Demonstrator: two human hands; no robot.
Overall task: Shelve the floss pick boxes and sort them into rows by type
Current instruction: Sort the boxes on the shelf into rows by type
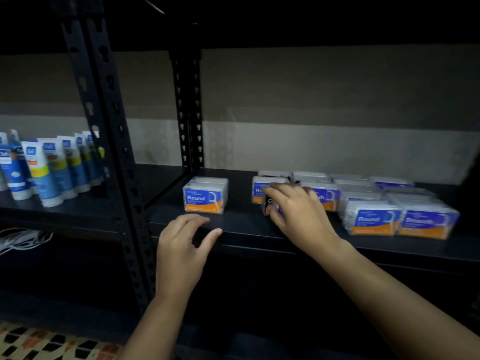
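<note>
Right hand (pixel 298 211) grips dark box (pixel 270 203); nearby box (pixel 205 196) reads "Round"

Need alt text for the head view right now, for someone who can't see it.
Right hand grips a dark-labelled clear plastic floss pick box on the black metal shelf; left hand rests on its front edge. A lone "Round" box stands left, more boxes right.

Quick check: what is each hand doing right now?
Left hand: open, fingers loosely curled over the shelf edge, holding nothing.
Right hand: grips a dark box.
</note>
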